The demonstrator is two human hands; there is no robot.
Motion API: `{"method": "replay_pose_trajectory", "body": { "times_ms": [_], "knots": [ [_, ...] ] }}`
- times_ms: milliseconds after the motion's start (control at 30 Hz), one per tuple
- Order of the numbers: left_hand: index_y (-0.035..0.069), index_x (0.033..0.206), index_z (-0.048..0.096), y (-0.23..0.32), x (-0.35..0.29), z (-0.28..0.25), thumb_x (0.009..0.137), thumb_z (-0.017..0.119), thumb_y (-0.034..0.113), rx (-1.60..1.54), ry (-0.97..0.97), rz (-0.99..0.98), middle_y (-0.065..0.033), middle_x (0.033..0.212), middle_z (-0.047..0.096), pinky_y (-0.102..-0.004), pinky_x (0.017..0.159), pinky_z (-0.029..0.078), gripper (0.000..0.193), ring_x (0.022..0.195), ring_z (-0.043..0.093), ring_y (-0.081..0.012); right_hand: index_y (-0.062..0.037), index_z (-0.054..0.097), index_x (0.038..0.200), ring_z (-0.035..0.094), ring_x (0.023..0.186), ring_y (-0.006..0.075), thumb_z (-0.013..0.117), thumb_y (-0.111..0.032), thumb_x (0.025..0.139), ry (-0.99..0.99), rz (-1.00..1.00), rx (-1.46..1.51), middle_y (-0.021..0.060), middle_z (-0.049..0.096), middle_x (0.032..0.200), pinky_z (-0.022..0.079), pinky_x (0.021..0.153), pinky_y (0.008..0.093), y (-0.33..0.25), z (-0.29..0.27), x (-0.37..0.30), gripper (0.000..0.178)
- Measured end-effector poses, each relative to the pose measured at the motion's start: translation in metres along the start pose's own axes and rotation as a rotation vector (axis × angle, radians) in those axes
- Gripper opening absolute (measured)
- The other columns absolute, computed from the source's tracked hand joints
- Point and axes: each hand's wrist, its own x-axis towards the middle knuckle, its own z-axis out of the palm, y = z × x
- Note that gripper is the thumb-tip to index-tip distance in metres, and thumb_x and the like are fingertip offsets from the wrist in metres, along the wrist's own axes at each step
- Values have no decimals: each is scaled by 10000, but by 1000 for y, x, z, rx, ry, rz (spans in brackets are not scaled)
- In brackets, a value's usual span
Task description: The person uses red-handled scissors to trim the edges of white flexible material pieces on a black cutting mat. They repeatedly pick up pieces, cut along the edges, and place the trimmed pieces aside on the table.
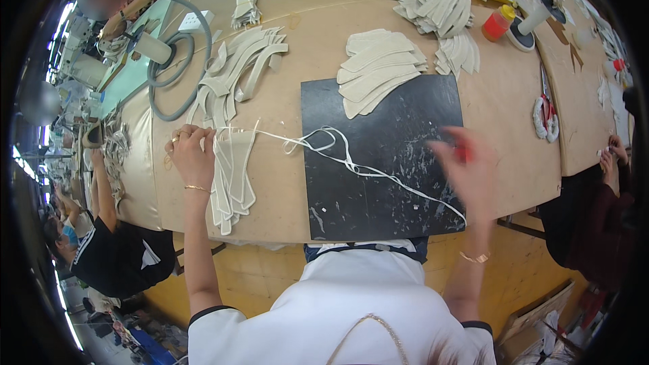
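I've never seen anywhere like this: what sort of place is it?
Probably a workshop, perhaps for sewn goods: cut cream pieces lie stacked on the worktable, with scissors at the right and other people nearby.

On my remote feed I see a broad, tan-covered worktable (517, 182) beneath the fingers (192, 132). A yellow tiled floor (263, 284) lies lower and nearer than them; beyond the left ones stands a pale green, flat tabletop (158, 17), and farther left glow white strip lights (66, 316).
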Motion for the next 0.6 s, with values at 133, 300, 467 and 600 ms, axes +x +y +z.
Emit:
{"method": "replay_pose_trajectory", "body": {
  "times_ms": [133, 300, 467, 600],
  "knots": [
    [139, 838, 741, -4, -11, -5, 862, 717, 233, 17, 48, -17, 7, 887, 632, -383, 871, 326, 100, 915, 582, -200, -68, 699, 997, 675, 899, 302, 775, -347, 807, -364, -139, -287, 107, 661, 980, 533, 753, 407, -78, 108, 41, 346],
    [136, 823, 724, -11, -18, -4, 850, 720, 219, 13, 145, -29, 8, 887, 628, -379, 871, 338, 87, 927, 580, -199, -50, 669, 970, 682, 877, 361, 746, -243, 828, -399, -66, -337, 167, 656, 977, 545, 730, 441, -95, 133, 42, 252],
    [139, 820, 721, -23, -11, 2, 841, 724, 213, 47, 183, -29, 10, 886, 627, -379, 859, 345, 78, 934, 581, -201, -34, 655, 1009, 675, 852, 291, 694, -156, 874, 85, 87, -133, 135, 681, 952, 531, 780, 366, -55, 77, 20, 186],
    [139, 836, 729, -30, -5, 6, 842, 720, 207, 57, 201, -36, 6, 900, 632, -381, 855, 344, 69, 940, 582, -201, 38, 622, 978, 587, 844, 104, 627, -103, 961, 620, 178, 6, 56, 659, 899, 489, 785, 267, 20, -36, -15, 142]
  ]
}}
